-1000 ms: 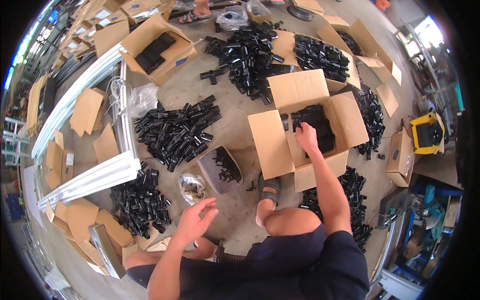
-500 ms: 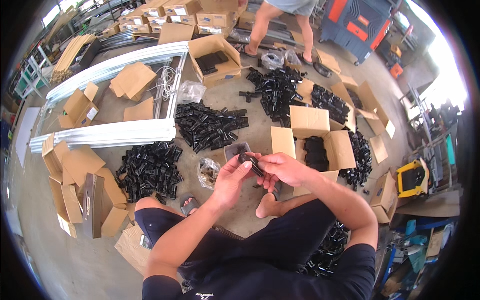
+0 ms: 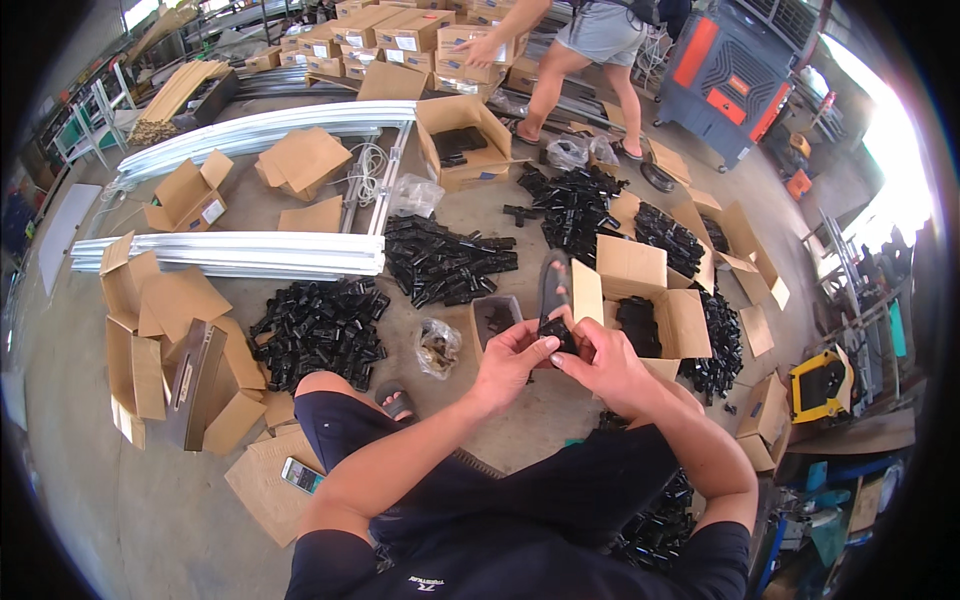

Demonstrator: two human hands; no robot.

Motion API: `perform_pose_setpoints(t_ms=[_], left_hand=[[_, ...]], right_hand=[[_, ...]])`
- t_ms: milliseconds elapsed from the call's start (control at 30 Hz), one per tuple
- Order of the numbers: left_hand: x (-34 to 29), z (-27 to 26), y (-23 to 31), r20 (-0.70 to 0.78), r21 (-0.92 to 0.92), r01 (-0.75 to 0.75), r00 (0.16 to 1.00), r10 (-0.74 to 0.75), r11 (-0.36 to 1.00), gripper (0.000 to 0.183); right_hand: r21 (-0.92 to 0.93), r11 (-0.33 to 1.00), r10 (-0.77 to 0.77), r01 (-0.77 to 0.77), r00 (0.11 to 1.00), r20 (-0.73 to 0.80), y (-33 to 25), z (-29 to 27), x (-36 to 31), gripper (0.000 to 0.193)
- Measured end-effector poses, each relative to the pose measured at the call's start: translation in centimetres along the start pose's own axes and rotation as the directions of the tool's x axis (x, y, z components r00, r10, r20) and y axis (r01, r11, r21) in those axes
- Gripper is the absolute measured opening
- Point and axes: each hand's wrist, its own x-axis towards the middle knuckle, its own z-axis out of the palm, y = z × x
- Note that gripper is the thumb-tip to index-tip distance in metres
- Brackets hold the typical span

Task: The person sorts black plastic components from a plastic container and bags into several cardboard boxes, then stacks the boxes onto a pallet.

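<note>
Daylit and bright, harshest well right of left hand (image 3: 512,366) and right hand (image 3: 607,366).
Burnt white in a glare patch (image 3: 893,140) beyond the hands, tinged violet at the rim. Gleaming pale along metal profiles (image 3: 235,257) to their left. Sunk near-black, thin in detail, in the held black part (image 3: 556,331) and the pile of fittings (image 3: 318,335) leftward. Smeared on the sandal (image 3: 549,287) just beyond the hands. Bent strongly toward a dark round border, softening outward.

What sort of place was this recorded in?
Most likely a workshop or small assembly area: loose heaps of black fittings lie on a bare floor, long pale bars are laid out nearby, and closed cartons are stacked at the back.
</note>
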Motion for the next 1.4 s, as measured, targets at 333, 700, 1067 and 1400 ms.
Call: perform_pose_setpoints(t_ms=[333, 700, 1067, 1400], left_hand=[[-0.8, -2.9, -0.4, -0.192, 0.103, 0.115, 0.977, -0.093, 0.988, 0.024], [-0.6, -4.0, -1.4, -0.238, 0.083, 0.137, 0.965, -0.114, 0.987, 0.031], [-1.1, -11.6, -6.3, -0.394, -0.018, 0.137, 0.910, -0.133, 0.990, 0.036], [-1.2, -12.8, -6.6, -0.249, 0.369, 0.290, 0.946, -0.206, 0.883, 0.040]], right_hand=[[0.862, 0.471, 0.215, -0.187, 0.972, 0.094, 2.6, 7.5, -2.0, 0.016], [0.920, 0.389, 0.265, -0.049, 0.962, -0.061, 5.3, 12.2, 0.0, 0.039], [0.765, 0.644, 0.183, 0.005, 0.970, -0.160, 7.4, 20.9, 3.2, 0.044], [0.545, 0.818, 0.205, -0.181, 0.979, 0.016, 9.2, 17.4, 5.2, 0.038]])
